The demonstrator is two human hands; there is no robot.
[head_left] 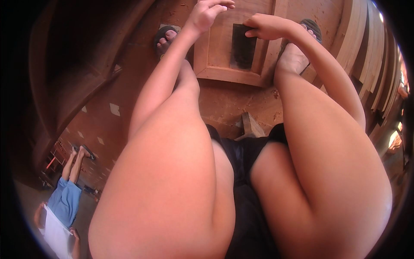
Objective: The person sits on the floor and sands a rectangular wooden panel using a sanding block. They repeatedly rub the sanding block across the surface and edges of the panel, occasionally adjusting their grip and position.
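A framed wooden panel (215,74), like a cabinet door, lies on the floor between my sandalled feet. On it is a dark, thin rectangular sheet (243,49), which looks like sandpaper; its kind is not certain. My right hand (268,26) reaches in from the right, its thumb and fingers pinching the sheet's upper right corner. Above the panel's left side, my left hand (210,14) has its fingers stretched toward the right and slightly apart, with nothing visible in them. The top edge of the view cuts off the panel's far end.
Long wooden strips (364,47) are stacked along the right. Wood shavings (276,94) litter the reddish floor. A small wooden piece (252,126) stands below the panel. Dark wooden furniture (73,73) curves along the left. Another person in blue shorts (64,200) stands at lower left.
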